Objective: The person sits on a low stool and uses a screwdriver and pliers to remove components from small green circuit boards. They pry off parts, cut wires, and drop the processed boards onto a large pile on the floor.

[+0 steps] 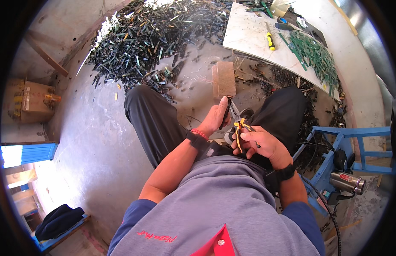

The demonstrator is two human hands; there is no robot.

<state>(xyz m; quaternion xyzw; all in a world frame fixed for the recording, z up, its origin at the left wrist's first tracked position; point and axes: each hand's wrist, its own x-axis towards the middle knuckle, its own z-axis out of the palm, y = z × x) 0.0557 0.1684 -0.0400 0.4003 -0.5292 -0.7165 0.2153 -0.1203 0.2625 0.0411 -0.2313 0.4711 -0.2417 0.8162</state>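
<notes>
My left hand (213, 117) is closed around a dark, narrow piece (226, 115), with the thumb pointing up along it. My right hand (265, 141) grips pliers with yellow-and-black handles (238, 135). Grey metal, apparently the pliers' jaws, reaches up beside the dark piece; whether it bites on it I cannot tell. Both hands are close together between my knees. Just beyond them a reddish-brown brick (225, 79) lies on the floor.
A large heap of dark strips (151, 40) covers the floor at the far left. On a pale board (249, 32) at the far right are a yellow screwdriver (270, 42) and a pile of green strips (311, 53). To the right stand a blue frame (326, 147) and a steel flask (347, 182).
</notes>
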